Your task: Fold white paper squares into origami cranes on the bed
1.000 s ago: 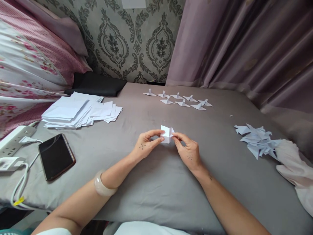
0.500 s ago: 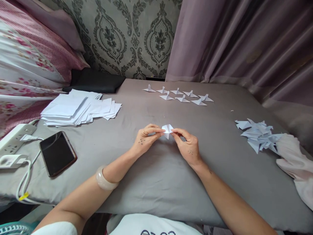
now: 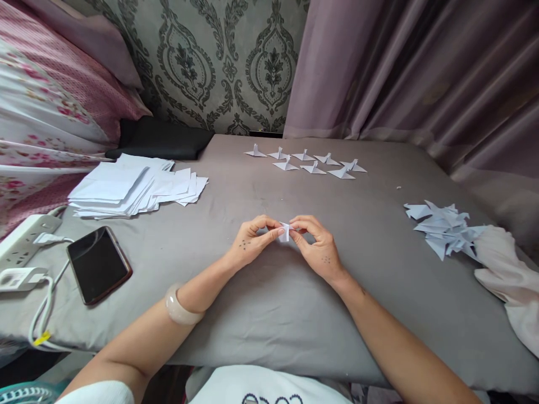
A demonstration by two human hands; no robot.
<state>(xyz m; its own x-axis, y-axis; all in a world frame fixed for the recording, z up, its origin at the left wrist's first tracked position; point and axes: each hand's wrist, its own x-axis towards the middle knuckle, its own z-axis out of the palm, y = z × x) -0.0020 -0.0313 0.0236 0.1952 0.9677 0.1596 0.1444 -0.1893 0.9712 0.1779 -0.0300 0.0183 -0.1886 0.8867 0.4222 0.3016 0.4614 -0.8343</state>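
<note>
A small folded piece of white paper (image 3: 285, 233) is held between my two hands, just above the middle of the grey-covered table (image 3: 236, 314). My left hand (image 3: 255, 240) pinches its left side between thumb and fingers. On the opposite side, the thumb and fingertips of my right hand (image 3: 316, 247) grip it too. My fingertips partly hide its folds. Beyond my hands, several finished-looking folded paper birds (image 3: 312, 168) stand in two rows.
Stacked white paper sheets (image 3: 110, 182) lie at the left, before a black flat case (image 3: 164, 139). Nearer are a phone (image 3: 100, 265) and a power strip (image 3: 25, 241) with cables. At the right, a heap of folded paper birds (image 3: 446, 227) touches a pale cloth (image 3: 501, 264).
The folded paper was spread with a point downward; now it looks narrower and more closed. My hands have come closer together around it.
</note>
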